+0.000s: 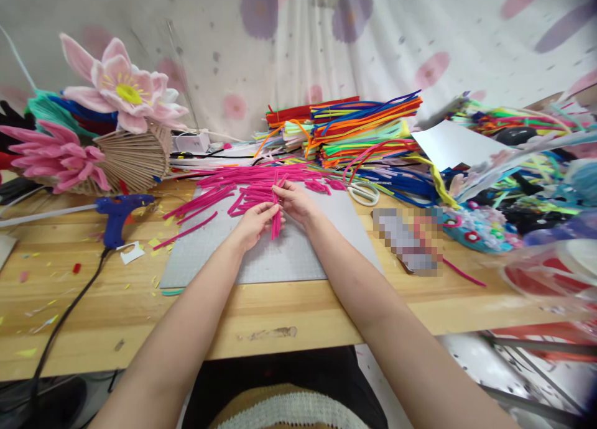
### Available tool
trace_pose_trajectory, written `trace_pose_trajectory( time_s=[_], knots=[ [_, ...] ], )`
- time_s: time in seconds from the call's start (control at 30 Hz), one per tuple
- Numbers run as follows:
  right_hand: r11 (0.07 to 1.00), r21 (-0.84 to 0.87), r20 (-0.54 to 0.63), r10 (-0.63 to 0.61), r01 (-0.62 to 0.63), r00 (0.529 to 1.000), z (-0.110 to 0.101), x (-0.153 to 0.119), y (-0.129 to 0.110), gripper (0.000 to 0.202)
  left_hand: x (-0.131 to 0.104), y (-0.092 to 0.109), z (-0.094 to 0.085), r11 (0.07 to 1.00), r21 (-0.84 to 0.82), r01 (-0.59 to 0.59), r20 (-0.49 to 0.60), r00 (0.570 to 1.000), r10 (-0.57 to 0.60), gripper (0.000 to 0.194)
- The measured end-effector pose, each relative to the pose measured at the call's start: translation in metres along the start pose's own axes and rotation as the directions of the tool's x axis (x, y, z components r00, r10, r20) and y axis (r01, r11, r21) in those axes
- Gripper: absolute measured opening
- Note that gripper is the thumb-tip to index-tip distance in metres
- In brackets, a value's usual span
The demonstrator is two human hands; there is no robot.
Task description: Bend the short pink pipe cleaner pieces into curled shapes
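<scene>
Several magenta fuzzy stems (275, 225) stand upright in a small bundle between my hands, above a grey cutting mat (280, 264). My left hand (255, 224) pinches the bundle near its middle, with the lower ends showing below the fingers. Higher up, the fingertips of my right hand (295, 200) are closed on the same bundle. Behind my hands, a pile of loose magenta stems (252, 175) spreads across the back of the mat, with bent pieces (318, 186) to its right.
A blue glue gun (117, 217) and pink fuzzy flowers (125, 93) are at the left. White-handled scissors (364, 194) lie right of the mat, near a blurred-out phone-like object (408, 242). Bundles of coloured stems (364, 124) are stacked at the back.
</scene>
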State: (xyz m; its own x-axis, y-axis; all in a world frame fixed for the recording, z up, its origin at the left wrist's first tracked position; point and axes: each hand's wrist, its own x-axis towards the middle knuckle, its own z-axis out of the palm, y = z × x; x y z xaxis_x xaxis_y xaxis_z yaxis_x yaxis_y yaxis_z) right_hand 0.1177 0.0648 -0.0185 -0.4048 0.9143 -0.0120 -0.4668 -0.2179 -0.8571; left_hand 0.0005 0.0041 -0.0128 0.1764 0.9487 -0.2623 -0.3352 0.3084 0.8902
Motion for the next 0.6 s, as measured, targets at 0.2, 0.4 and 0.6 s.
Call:
trace_pose_trajectory(
  time_s=[0.2,0.4,0.6],
  knots=[
    [0.999,0.029,-0.053,-0.017,0.018,0.998,-0.003,0.001,-0.001,0.026,0.004,-0.005,-0.005,0.981,0.157,-0.115,0.022,0.993,0.113,0.026],
    [1.000,-0.022,-0.044,0.001,-0.002,0.999,-0.005,-0.002,-0.002,0.029,0.001,-0.003,-0.001,0.995,0.077,-0.064,-0.011,0.998,0.065,0.018],
    [1.000,-0.026,0.004,0.000,0.000,1.000,0.001,-0.007,-0.005,0.028,-0.002,0.006,0.001,0.998,-0.042,-0.047,-0.115,0.992,0.042,0.012]
  ],
)
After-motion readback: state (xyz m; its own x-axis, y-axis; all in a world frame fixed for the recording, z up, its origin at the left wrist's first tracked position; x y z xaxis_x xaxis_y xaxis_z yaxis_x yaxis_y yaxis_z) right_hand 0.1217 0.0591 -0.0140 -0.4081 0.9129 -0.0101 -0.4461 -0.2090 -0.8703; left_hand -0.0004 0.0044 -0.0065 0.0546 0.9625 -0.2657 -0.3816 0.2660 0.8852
